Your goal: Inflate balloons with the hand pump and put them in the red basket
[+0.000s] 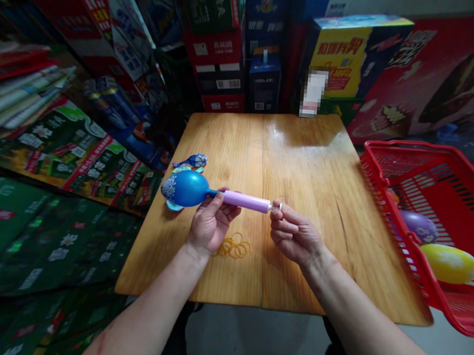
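My left hand (210, 222) is closed round the front end of a lilac hand pump (246, 201), pinching the neck of a blue balloon (186, 188) fitted on its nozzle. The balloon is partly inflated and has a white pattern at its far end. My right hand (293, 232) is closed on the pump's white handle (278, 206) at the right end. Both hands hover over a wooden table (303, 166). Several yellow rubber bands (234, 248) lie on the table just below my left hand.
Flat, uninflated balloons (191, 162) lie at the table's left edge. A red plastic basket (431, 214) at the right holds a purple balloon (419, 227) and a yellow balloon (448, 263). Stacked cartons (226, 51) stand behind and to the left.
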`<control>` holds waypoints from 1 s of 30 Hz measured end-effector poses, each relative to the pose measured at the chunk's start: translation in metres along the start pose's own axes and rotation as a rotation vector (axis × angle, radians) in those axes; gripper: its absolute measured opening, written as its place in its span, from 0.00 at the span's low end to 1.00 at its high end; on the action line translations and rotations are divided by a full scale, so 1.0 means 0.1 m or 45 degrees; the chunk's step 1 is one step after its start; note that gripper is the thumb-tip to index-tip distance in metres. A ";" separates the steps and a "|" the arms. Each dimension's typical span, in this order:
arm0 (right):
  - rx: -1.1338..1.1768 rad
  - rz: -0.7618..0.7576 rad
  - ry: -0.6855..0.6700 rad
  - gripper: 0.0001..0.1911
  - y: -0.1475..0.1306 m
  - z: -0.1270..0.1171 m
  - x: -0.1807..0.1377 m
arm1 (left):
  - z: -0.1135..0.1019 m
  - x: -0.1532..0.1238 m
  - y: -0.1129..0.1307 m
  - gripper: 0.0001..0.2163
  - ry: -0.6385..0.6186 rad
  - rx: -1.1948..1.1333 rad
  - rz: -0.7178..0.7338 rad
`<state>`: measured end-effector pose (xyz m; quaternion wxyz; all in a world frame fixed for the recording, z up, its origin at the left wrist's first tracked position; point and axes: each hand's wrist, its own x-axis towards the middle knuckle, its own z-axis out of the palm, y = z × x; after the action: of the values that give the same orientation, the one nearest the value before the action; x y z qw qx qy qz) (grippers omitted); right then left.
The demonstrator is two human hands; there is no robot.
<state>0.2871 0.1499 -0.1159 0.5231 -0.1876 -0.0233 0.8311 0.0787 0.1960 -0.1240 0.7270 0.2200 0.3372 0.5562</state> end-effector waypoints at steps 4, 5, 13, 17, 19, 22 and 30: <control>-0.039 -0.033 0.005 0.04 -0.24 0.04 -0.08 | -0.05 0.10 0.22 0.10 0.004 -0.006 0.080; -0.028 -0.052 -0.001 0.04 -0.28 0.04 -0.10 | -0.06 0.11 0.26 0.10 0.012 -0.011 0.123; -0.008 -0.040 -0.001 0.08 -0.03 0.01 -0.04 | 0.03 -0.06 0.05 0.12 -0.073 0.027 -0.026; -0.020 -0.038 -0.022 0.09 0.02 0.01 -0.02 | 0.04 -0.07 0.05 0.13 -0.078 0.024 -0.023; -0.007 -0.029 -0.040 0.08 0.02 0.00 -0.01 | 0.03 -0.05 0.07 0.12 -0.075 0.022 -0.012; 0.033 -0.015 -0.052 0.07 0.05 -0.02 0.02 | 0.01 -0.03 0.07 0.11 -0.049 -0.002 0.001; -0.059 -0.061 0.022 0.04 -0.18 0.05 -0.07 | -0.07 0.11 0.33 0.09 -0.007 -0.022 0.104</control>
<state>0.3038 0.1530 -0.1048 0.5384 -0.2061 -0.0426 0.8160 0.0536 0.2152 -0.1087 0.7063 0.2290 0.3213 0.5878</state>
